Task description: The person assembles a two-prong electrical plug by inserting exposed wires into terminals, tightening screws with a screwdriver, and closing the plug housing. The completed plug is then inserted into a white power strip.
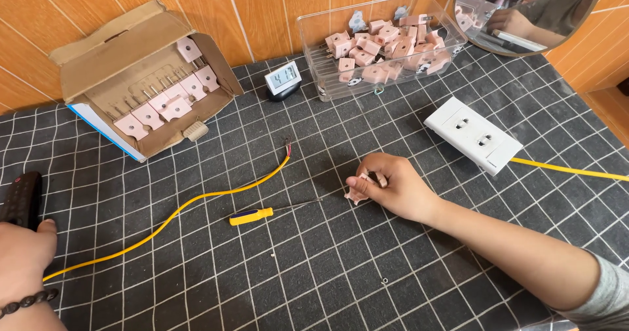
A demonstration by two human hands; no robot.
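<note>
My right hand [392,185] rests on the dark checked cloth [314,265] near the middle, fingers closed on a small pink plug part [357,191]. Just left of it lies a screwdriver with a yellow handle [252,216], its thin shaft pointing at the plug part. A yellow cable [171,217] curves from the left edge up to bare wire ends [288,147]. My left hand [23,256] lies at the lower left, fingers curled, touching a black remote-like object [21,199]. A bead bracelet is on that wrist.
An open cardboard box [141,75] with pink plug parts stands at the back left. A small digital clock [282,79] sits beside a clear plastic tub [380,43] full of pink plugs. A white socket block [473,134] with a yellow lead lies right. A round mirror [524,10] leans behind.
</note>
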